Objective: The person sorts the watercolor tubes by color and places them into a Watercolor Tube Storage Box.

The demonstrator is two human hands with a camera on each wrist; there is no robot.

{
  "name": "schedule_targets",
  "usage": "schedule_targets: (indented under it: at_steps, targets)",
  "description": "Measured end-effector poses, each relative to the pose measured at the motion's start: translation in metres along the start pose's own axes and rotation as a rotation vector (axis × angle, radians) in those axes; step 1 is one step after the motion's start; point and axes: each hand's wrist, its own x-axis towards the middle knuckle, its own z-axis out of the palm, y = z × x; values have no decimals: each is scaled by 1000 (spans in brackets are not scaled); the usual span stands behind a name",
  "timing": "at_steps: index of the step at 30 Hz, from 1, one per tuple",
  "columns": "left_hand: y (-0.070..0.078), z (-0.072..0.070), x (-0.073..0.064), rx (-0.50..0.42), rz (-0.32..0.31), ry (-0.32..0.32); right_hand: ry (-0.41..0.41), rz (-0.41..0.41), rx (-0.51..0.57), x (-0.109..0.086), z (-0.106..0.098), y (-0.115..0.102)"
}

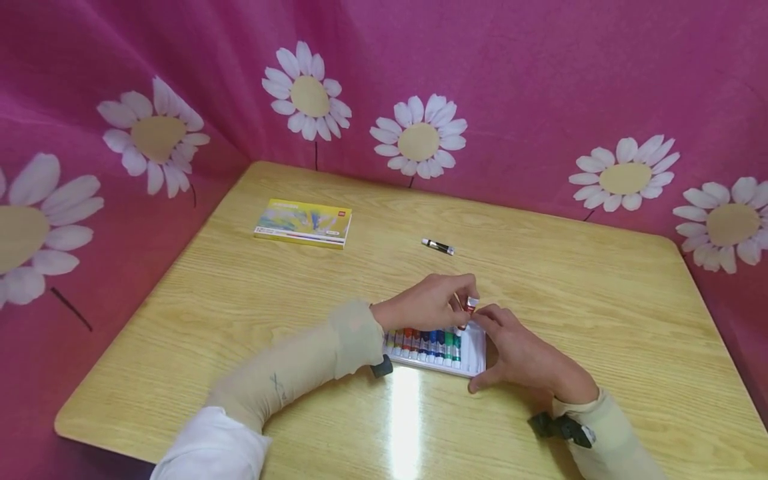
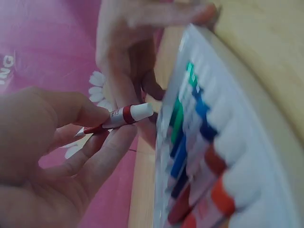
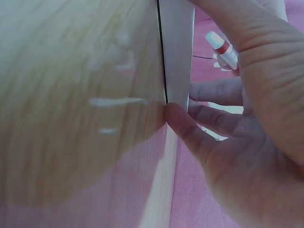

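Between the thumb and fingers of my left hand (image 1: 425,305) is a small dark-red paint tube (image 2: 124,117) with a white cap, pinched above the right part of a white plastic tray (image 1: 474,353). In the left wrist view the cap points toward the tray, apart from its rim. Several paint tubes (image 1: 432,345) lie side by side in the tray, running from yellow and orange through red and blue to green; bare white slots show at its right end. My right hand (image 1: 521,353) holds that end, thumb at the near corner and fingers at the far side. My left hand hides the tray's far left part.
A yellow flat box (image 1: 303,223) with a printed picture lies at the back left of the wooden table (image 1: 570,287). Farther back than the tray lies a black tube (image 1: 438,247) with a white cap. A pink daisy-print curtain (image 1: 510,87) hangs behind the table.
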Motion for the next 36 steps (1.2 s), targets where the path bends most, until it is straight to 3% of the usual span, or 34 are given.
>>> schedule_targets:
  at_steps: [7, 13, 20, 25, 30, 36]
  targets:
    - [3, 9, 1, 13, 18, 2, -7, 0, -6, -1, -1, 1]
    - [4, 14, -1, 80, -1, -50, -10, -21, -12, 0, 2, 2]
    - [3, 18, -3, 90, -11, -110, 13, -45, -17, 2, 3, 2]
    - [3, 18, -3, 126, 18, -149, 13, -58, -13, 2, 4, 2]
    - [1, 19, 1, 220, 51, -139, 16, -49, -12, 1, 4, 4]
    - [1, 21, 5, 328, 33, -146, 33, -53, -12, -1, 2, 5]
